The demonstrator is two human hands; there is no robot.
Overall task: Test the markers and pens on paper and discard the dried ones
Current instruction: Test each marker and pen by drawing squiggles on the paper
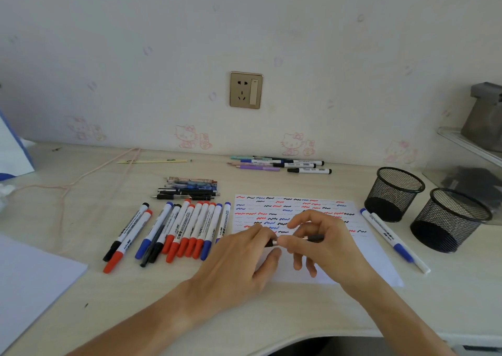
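Both hands meet over the near part of the scribbled paper (312,211): the left hand (244,258) and right hand (323,239) each pinch an end of a dark pen (312,238), likely uncapping it for testing. Sorted markers (190,228) lie in a row at left on the bench (271,309).

We see soft, even daylight with no hard glare; the pale wallpapered wall (298,29) looks slightly washed out. Faint shadows sit under the left hand (239,258) and right hand (323,241) on the white scribbled paper (377,263). The wide lens bows the light wooden desk's (81,198) far edge and stretches the corners. Detail is soft throughout, the fingers mildly blurred, and print on the markers is hard to read.
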